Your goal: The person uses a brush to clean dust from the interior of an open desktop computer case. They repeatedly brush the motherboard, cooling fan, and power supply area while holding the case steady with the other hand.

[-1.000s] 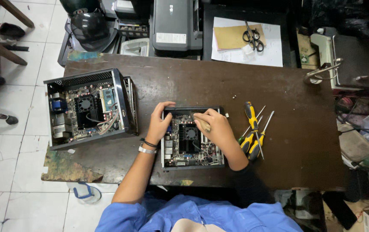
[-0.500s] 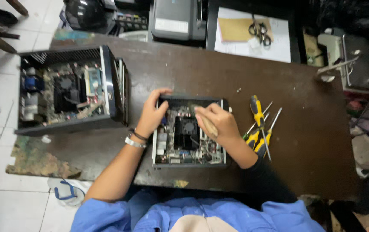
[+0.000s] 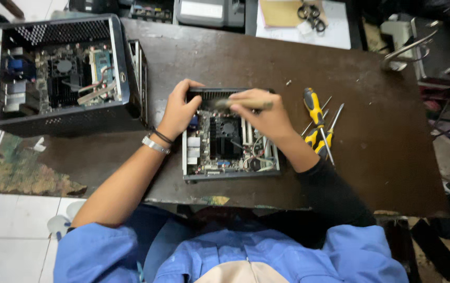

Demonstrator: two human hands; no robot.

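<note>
free: bare table (image 3: 393,141) right | blocked: screwdrivers (image 3: 317,123), large open case (image 3: 62,73) left

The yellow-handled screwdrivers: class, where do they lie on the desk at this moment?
In the head view, the yellow-handled screwdrivers lie on the brown desk, to the right of the open small computer, just beyond the person's right hand.

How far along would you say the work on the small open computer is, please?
Done: the small computer lies open, its board bare. In hand: the left hand steadies its far edge while the right hand holds a wooden-handled tool over it. Left: no cover is fitted; the screwdrivers lie unused beside it.
</note>
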